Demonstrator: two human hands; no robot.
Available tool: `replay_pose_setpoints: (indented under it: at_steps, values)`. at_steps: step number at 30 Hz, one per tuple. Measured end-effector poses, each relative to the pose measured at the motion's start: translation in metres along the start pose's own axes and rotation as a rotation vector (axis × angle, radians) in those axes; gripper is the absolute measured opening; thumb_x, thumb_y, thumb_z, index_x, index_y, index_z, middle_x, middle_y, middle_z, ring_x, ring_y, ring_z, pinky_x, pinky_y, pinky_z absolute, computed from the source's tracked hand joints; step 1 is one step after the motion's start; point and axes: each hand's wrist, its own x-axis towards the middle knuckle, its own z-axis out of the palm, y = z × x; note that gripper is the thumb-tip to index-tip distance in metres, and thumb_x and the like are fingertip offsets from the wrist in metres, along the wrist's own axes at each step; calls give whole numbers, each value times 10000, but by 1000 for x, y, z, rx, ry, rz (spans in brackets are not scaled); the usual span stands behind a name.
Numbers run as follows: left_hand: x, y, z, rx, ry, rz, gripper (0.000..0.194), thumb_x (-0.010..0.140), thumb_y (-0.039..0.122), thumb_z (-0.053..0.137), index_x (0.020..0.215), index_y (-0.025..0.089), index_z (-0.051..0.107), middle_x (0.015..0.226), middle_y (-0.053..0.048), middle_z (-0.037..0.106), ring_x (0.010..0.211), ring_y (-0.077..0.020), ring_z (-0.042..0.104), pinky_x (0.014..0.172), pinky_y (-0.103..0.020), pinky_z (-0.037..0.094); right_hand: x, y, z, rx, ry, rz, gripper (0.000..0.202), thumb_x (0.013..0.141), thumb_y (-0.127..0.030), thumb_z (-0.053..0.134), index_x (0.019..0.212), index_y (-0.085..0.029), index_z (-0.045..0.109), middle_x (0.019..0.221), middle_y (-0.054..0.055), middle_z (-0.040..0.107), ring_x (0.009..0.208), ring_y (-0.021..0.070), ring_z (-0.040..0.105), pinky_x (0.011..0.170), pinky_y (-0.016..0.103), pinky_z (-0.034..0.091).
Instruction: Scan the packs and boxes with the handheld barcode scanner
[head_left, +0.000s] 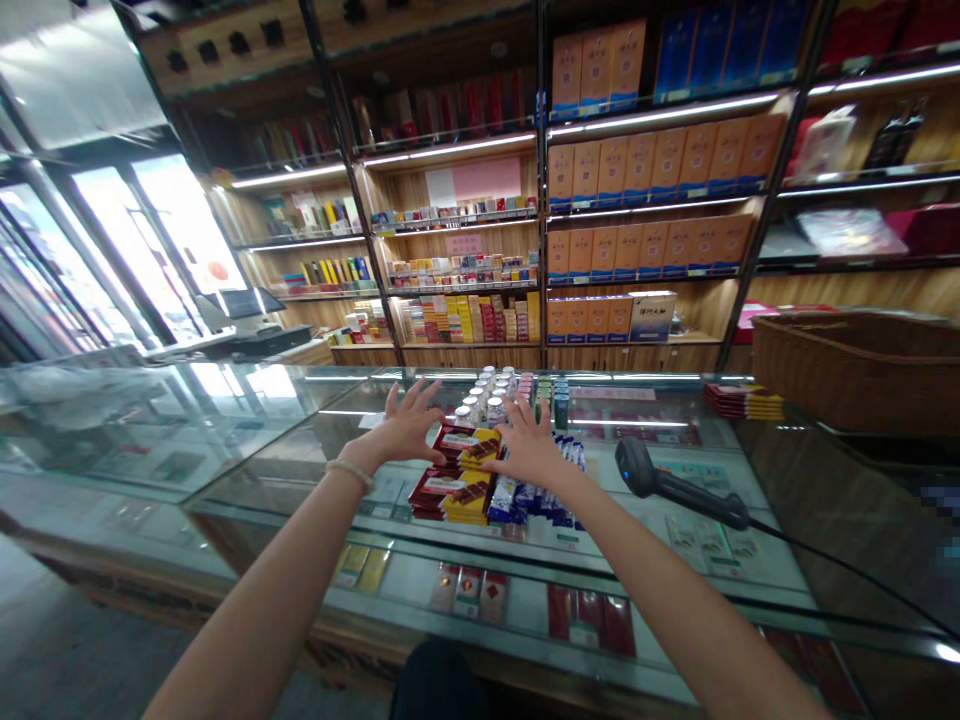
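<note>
Two stacks of red-and-yellow packaged chocolate bars, a front stack (pixel 450 495) and a rear stack (pixel 461 442), lie on the glass counter (pixel 300 450). To their left, my left hand (pixel 405 425) is open, its fingers spread and thumb beside the rear stack. From the other side my right hand (pixel 529 445) reaches in, also open, with its thumb close to the yellow wrappers; whether it touches them I cannot tell. Blue-and-white packets (pixel 517 500) lie under and beside the right hand. Behind the bars stand white-capped jars (pixel 495 408), partly hidden by the right fingers.
A black barcode scanner (pixel 637 468) with a cable lies to the right. Green and blue cans (pixel 561 400) stand behind the packets. Farther right are more chocolate bars (pixel 739 402) and a brown wicker basket (pixel 847 370). Shelves of boxes (pixel 652 160) line the back.
</note>
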Motion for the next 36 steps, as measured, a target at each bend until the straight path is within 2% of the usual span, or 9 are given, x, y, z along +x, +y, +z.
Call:
replay_pose_setpoints:
  at_steps: [6, 10, 13, 19, 24, 28, 36]
  values:
    - [2, 15, -11, 62, 227, 32, 701, 530, 596, 898, 1071, 204, 683, 1678, -240, 272, 1557, -469, 200, 1217, -742, 6, -2, 10, -7, -68, 213, -44, 659, 843, -650, 674, 1284, -162, 638, 1709, 178, 205, 1587, 361, 118, 1241, 671, -62]
    - [7, 31, -18, 121, 391, 86, 621, 593, 542, 883, 1047, 188, 649, 1656, -264, 309, 1561, -452, 208, 1236, -714, 1, -8, 25, -13, -128, 335, -93, 670, 843, -626, 697, 1307, -155, 590, 1703, 177, 227, 1584, 337, 127, 1247, 642, -103]
    - [13, 46, -23, 120, 455, 98, 595, 621, 536, 875, 1036, 181, 637, 1657, -261, 309, 1565, -464, 186, 1239, -716, 7, -14, 40, -20, -165, 386, -98, 680, 845, -619, 703, 1329, -161, 564, 1699, 178, 239, 1586, 339, 116, 1245, 642, -109]
    - [33, 79, -23, 68, 455, 57, 590, 637, 512, 881, 1065, 181, 646, 1696, -227, 233, 1580, -465, 117, 1252, -686, -59, -32, 69, -44, -203, 333, -32, 642, 874, -593, 673, 1372, -208, 550, 1715, 152, 203, 1595, 338, 83, 1238, 645, -112]
    - [53, 111, -22, 36, 451, 33, 673, 638, 573, 878, 1146, 190, 661, 1714, -207, 188, 1587, -459, 68, 1249, -679, -91, -50, 95, -63, -217, 306, 42, 650, 855, -597, 699, 1379, -236, 572, 1714, 144, 212, 1593, 351, 80, 1233, 651, -115]
    - [69, 140, -27, -15, 467, 24, 679, 643, 510, 896, 1209, 217, 660, 1723, -181, 172, 1588, -457, 65, 1245, -696, -79, -64, 120, -72, -247, 327, 86, 667, 839, -599, 721, 1392, -251, 582, 1708, 143, 229, 1586, 357, 98, 1232, 657, -93]
    - [100, 188, -32, -80, 507, 9, 668, 659, 455, 907, 1230, 206, 664, 1718, -214, 154, 1585, -458, 88, 1239, -722, -18, -84, 165, -86, -296, 385, 147, 640, 827, -600, 733, 1366, -272, 624, 1689, 135, 275, 1566, 385, 138, 1217, 677, -56]
